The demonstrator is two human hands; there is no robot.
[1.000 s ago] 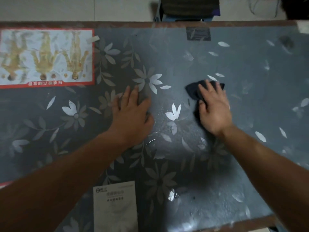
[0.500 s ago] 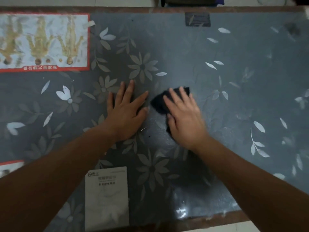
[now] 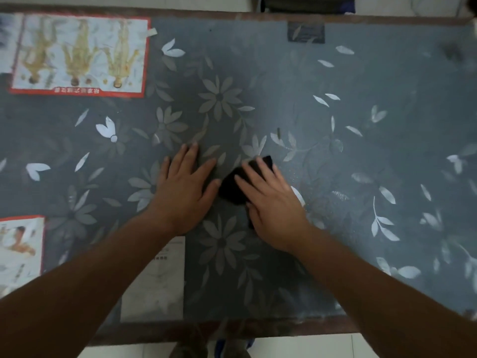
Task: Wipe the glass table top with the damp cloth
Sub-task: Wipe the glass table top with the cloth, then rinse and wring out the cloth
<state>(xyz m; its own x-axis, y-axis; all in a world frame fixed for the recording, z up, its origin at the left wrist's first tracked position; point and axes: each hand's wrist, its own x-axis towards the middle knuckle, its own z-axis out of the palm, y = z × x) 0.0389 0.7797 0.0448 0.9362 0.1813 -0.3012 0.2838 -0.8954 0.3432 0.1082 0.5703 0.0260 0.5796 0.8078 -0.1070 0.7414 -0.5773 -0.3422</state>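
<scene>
The glass table top [image 3: 361, 81] covers a grey sheet printed with pale flowers and leaves. A dark cloth [image 3: 233, 186] lies on the glass near the middle, mostly hidden under my right hand [image 3: 271, 200], which presses flat on it with the fingers spread. My left hand [image 3: 184, 188] rests flat on the glass just left of the cloth, thumb almost touching it, holding nothing.
Under the glass lie a red-framed picture [image 3: 80, 55] at the far left, another picture [image 3: 20, 251] at the left edge, and a white paper [image 3: 154, 288] near the front. The wooden front edge [image 3: 232, 329] runs below my arms. A dark chair [image 3: 307, 3] stands beyond the far edge.
My right hand has slid the cloth leftward and toward me across the glass, ending next to my left hand. The left hand has stayed planted. The view has shifted back from the table.
</scene>
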